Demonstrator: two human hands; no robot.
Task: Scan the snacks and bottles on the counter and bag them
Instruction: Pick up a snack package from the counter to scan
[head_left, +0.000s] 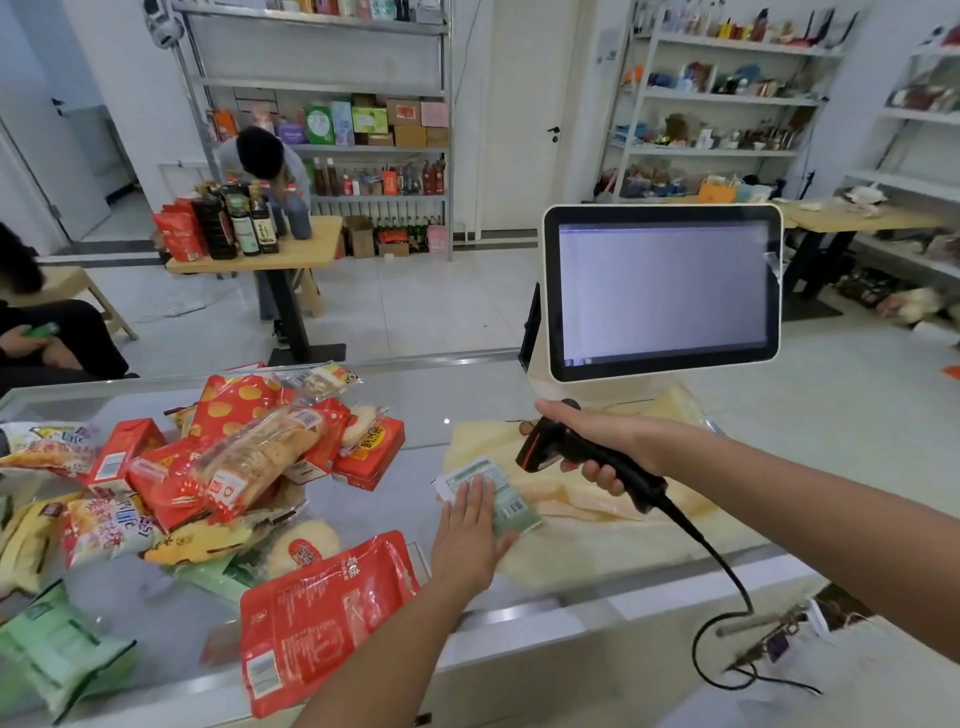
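Observation:
My left hand lies flat with straight fingers on a small green snack packet, barcode side up, at the near edge of a pale yellow bag spread on the glass counter. My right hand grips a black barcode scanner by its handle, its head pointing down at the packet from just above it. A heap of snack packs lies on the left of the counter. A red pouch lies at the front edge.
A white touchscreen monitor stands at the back right of the counter. The scanner's black cable loops off the front edge. A person sits at the far left, another bends over a table with bottles behind. Shelves line the walls.

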